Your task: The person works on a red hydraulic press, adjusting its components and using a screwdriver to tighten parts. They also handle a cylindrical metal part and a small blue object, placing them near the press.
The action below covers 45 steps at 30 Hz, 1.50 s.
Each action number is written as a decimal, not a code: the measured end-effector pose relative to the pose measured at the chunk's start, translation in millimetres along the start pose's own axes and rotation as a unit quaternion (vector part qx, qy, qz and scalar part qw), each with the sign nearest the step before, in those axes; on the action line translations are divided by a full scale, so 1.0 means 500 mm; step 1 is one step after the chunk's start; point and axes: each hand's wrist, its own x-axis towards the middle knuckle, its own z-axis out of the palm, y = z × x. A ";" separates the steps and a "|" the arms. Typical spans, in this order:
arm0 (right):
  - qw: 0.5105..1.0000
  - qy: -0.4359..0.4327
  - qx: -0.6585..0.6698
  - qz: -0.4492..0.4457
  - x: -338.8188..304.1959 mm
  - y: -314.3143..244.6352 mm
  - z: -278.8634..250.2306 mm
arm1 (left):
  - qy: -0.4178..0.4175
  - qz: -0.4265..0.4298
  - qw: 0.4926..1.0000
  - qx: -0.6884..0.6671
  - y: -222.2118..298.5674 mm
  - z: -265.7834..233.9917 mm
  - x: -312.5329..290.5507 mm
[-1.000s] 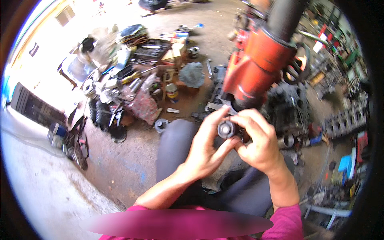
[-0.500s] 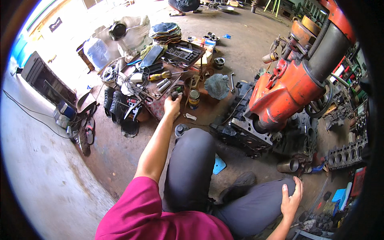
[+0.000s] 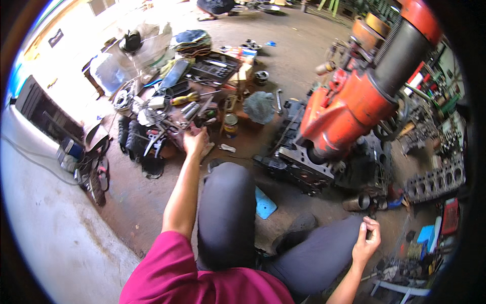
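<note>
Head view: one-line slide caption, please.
Left hand extended near a small can, right hand beside the right knee, orange-red machine standing ahead at right.

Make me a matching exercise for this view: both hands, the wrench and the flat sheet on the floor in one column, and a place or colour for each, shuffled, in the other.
Column one:
1. Left hand
2. Right hand
3. Wrench
4. Sheet

Column two:
A. Just right of the crumpled grey bundle
B. Light blue
C. Left of the can
D. By the right knee

Right pairs: 1-C, 2-D, 3-A, 4-B.
</note>
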 end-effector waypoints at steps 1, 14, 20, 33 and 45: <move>0.998 0.009 0.055 -0.028 0.002 0.001 0.005 | 0.060 0.071 0.995 0.047 0.002 -0.014 -0.039; 0.730 0.133 0.665 0.089 0.535 -0.041 0.034 | -0.191 0.180 0.946 0.191 0.228 -0.256 -0.495; 0.713 0.067 0.694 -0.075 0.828 -0.258 0.032 | -0.106 0.257 0.917 0.287 0.254 -0.231 -0.531; 0.920 -0.032 0.228 -0.319 0.786 -0.581 -0.089 | -0.123 0.306 0.900 0.286 0.305 -0.186 -0.537; 0.926 -0.026 0.317 -0.204 0.792 -0.705 -0.034 | -0.106 0.297 0.907 0.280 0.288 -0.203 -0.529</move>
